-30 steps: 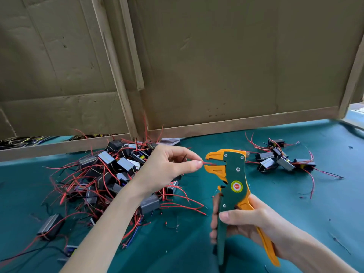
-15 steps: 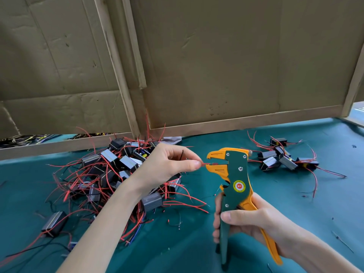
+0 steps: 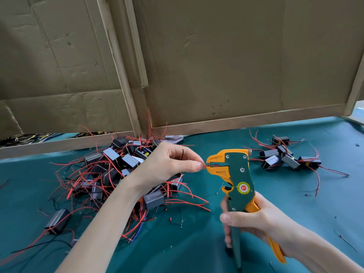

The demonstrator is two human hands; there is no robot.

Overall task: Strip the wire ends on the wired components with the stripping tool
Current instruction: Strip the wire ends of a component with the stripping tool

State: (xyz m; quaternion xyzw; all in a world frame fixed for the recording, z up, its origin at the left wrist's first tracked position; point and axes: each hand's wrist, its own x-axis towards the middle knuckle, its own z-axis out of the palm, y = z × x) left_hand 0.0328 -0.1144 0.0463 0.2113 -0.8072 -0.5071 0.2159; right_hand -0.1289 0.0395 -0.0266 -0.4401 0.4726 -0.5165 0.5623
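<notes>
My right hand [image 3: 254,223] grips the handles of an orange and green stripping tool [image 3: 236,180], held upright with its jaws pointing left. My left hand [image 3: 167,164] pinches a thin red wire end [image 3: 205,166] between thumb and forefinger, and the tip sits inside the tool's jaws. The component on that wire is hidden inside the left palm. A large tangled heap of grey-black wired components [image 3: 110,174] with red leads lies on the teal mat behind and under my left forearm. A smaller group of components [image 3: 285,156] lies at the right, beyond the tool.
A teal mat [image 3: 197,249] covers the table. Cardboard panels [image 3: 216,66] with wooden strips stand as a wall along the back. Small red insulation scraps [image 3: 177,220] lie between my hands. A dark tangle of wires [image 3: 25,137] lies behind the back rail at left.
The red wire tip has gone from just outside the tool's jaws to inside them. Both hands have stayed close together near the same spot.
</notes>
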